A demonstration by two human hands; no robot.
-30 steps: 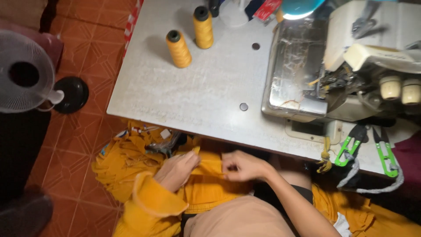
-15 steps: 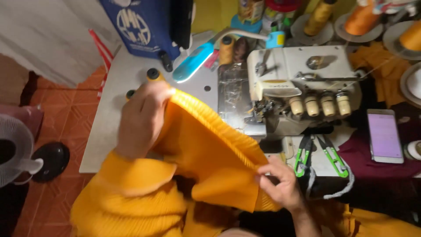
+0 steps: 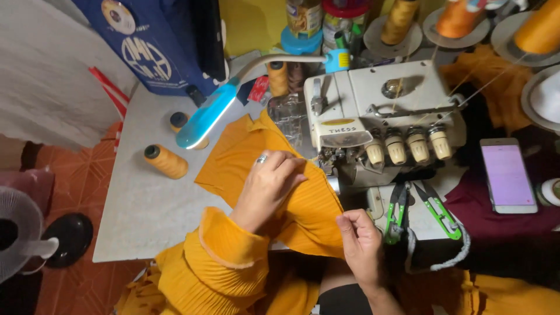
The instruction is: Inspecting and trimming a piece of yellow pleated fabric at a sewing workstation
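Head view: since half a second ago the yellow pleated fabric (image 3: 291, 204) has dropped from mid-air onto the tabletop (image 3: 140, 204). The left hand (image 3: 268, 184) presses flat on it, fingers loosely spread; the right hand (image 3: 359, 242), at five o'clock, pinches its edge near the overlock machine (image 3: 379, 111), suggesting alignment for stitching.

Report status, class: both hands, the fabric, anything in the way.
Left hand flat on orange pleated fabric. Right hand pinching its edge. Sewing machine just ahead; green snips beside right hand.
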